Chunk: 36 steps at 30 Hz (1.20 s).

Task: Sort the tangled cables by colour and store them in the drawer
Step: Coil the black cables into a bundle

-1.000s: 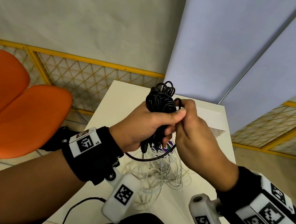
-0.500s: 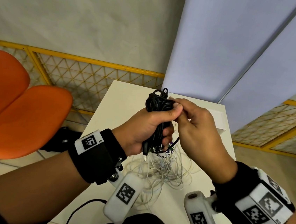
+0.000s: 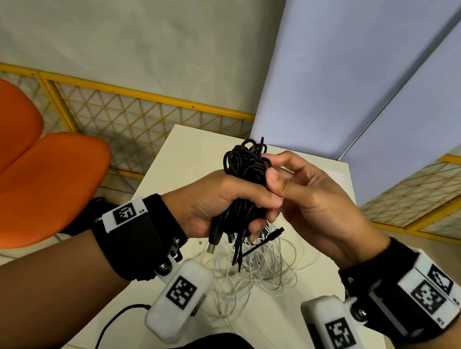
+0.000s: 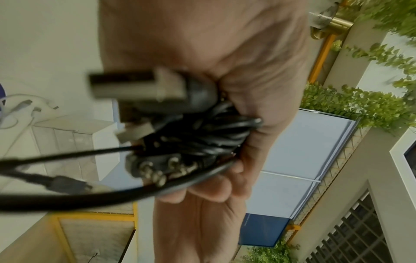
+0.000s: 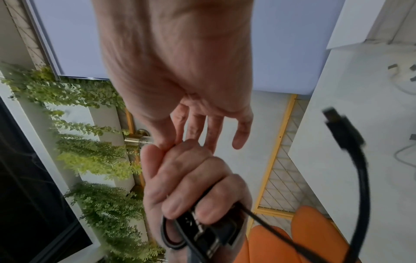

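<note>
White desk [image 3: 186, 152] against yellow mesh railing [image 3: 144, 117], orange chair [image 3: 32, 182] at left. Left hand [image 3: 215, 201] clenched round black cable bundle [image 3: 246, 161], raised above desk; plugs dangle below fist. Right hand [image 3: 314, 200]: half second ago pinching at bundle top, now fingers loosened beside it, gripping nothing. Loose black end [image 3: 270, 235] swings free. Likely black set gathered; white cable tangle [image 3: 253, 270] on desk unsorted. Drawer not seen.
</note>
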Each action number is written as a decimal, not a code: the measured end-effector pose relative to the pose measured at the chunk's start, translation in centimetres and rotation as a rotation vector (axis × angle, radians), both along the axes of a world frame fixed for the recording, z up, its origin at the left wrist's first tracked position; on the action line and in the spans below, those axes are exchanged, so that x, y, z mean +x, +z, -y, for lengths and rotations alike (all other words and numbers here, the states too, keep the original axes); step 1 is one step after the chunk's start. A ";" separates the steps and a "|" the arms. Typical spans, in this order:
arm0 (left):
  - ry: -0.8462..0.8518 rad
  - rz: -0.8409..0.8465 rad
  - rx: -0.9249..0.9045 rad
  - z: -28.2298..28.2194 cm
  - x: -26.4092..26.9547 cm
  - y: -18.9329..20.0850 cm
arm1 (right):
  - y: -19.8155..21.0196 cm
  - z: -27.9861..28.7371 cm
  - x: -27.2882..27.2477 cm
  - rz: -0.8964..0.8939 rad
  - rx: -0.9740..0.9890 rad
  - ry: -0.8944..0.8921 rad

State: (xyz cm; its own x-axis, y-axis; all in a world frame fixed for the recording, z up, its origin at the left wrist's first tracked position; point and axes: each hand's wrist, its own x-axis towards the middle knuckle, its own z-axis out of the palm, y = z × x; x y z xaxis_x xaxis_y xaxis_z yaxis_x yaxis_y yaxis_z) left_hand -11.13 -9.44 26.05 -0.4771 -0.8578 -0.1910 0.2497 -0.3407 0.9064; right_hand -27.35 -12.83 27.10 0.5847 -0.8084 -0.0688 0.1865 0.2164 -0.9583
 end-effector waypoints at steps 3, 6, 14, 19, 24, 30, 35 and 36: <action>-0.047 0.010 0.013 0.0 0.2 0.5 | -0.1 0.3 -0.2 0.013 -0.034 -0.014; -0.068 -0.009 -0.010 0.2 0.5 0.7 | 0.1 0.4 -0.4 -0.028 -0.082 -0.007; 0.058 0.155 -0.065 0.3 -1.3 1.7 | 3.0 -0.2 0.9 -0.212 -0.100 -0.014; 0.093 0.171 -0.055 0.1 -2.5 1.7 | 3.9 -0.3 2.4 -0.395 -0.277 -0.060; 0.066 0.136 -0.081 -0.1 -2.6 1.4 | 4.5 -0.5 2.4 -0.400 -0.407 0.001; 0.047 -0.188 -0.019 0.5 -1.0 0.8 | 1.9 -0.8 1.9 -0.261 -0.132 0.094; 0.061 -0.396 -0.011 2.0 1.4 0.7 | -2.4 -1.9 0.9 -0.227 -0.007 0.364; 0.079 -0.414 -0.005 2.2 1.9 0.7 | -2.5 -2.3 0.6 -0.306 -0.018 0.414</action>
